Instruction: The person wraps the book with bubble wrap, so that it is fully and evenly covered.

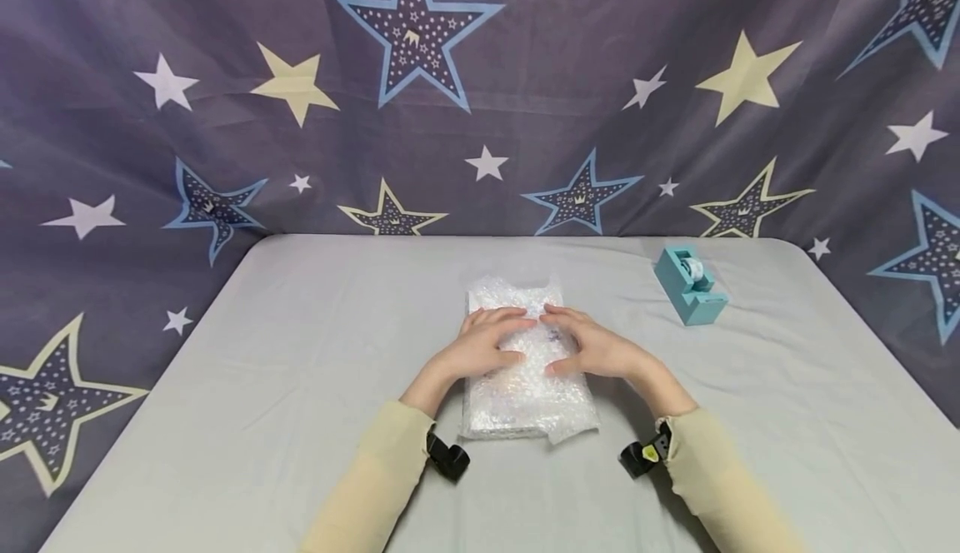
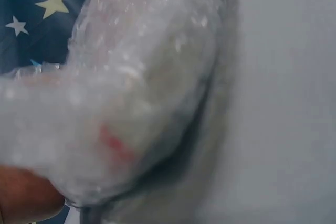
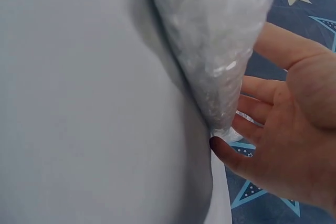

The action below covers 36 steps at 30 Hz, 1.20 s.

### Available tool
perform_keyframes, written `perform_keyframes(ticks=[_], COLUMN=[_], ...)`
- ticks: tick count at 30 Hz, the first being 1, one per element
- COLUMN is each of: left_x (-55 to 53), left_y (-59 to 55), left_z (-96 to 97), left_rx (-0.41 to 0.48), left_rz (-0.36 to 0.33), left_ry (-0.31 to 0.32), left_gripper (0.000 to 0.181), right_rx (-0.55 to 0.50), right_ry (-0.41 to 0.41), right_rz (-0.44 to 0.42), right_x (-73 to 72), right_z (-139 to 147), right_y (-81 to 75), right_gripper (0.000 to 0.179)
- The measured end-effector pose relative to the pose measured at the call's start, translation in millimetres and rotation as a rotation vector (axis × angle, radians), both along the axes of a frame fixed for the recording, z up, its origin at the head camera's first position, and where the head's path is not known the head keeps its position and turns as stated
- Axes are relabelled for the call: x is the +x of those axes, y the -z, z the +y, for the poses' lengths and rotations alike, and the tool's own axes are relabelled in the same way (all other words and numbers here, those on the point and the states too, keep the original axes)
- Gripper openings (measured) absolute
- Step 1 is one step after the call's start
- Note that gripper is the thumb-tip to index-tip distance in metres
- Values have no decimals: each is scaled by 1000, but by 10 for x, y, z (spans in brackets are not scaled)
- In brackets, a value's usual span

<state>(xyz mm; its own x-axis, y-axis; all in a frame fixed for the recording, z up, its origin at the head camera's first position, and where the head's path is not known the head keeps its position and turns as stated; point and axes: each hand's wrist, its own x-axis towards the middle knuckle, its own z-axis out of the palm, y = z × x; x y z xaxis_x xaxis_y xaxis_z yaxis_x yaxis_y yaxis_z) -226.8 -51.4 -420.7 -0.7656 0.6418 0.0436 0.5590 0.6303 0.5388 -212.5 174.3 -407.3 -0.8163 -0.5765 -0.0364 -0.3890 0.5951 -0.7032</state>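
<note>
A flat rectangular package in clear bubble wrap [image 1: 517, 407] lies on the table, a loose flap of wrap at its near right corner. My left hand [image 1: 480, 345] rests on its left half, fingers extended toward the middle. From the other side, my right hand [image 1: 600, 349] lies over the right edge, its fingers loosely spread on the wrap. The right wrist view shows that hand's little finger at the package's lower edge. In the left wrist view the bubble wrap [image 2: 147, 72] hides most of the left hand, and a blurred red mark shows through it.
A teal tape dispenser [image 1: 690, 291] with a roll of tape stands at the back right of the table. Pale grey cloth [image 1: 315, 353] covers the tabletop. Behind it hangs a dark star-patterned curtain [image 1: 540, 62].
</note>
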Motion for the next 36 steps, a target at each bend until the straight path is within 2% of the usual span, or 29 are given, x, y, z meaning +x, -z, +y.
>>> perform_keyframes(ticks=[11, 24, 36], left_x=[-10, 15, 10], left_y=[13, -26, -16], left_z=[-25, -16, 4], left_rx=[9, -29, -18], left_rz=[-14, -38, -27], left_ry=[11, 38, 13], left_gripper=[59, 61, 61], right_rx=[42, 55, 36], right_ry=[-18, -41, -49], right_rz=[38, 138, 176], right_x=[19, 115, 207], right_z=[47, 131, 317], right_y=[-30, -5, -26], right_gripper=[83, 71, 59])
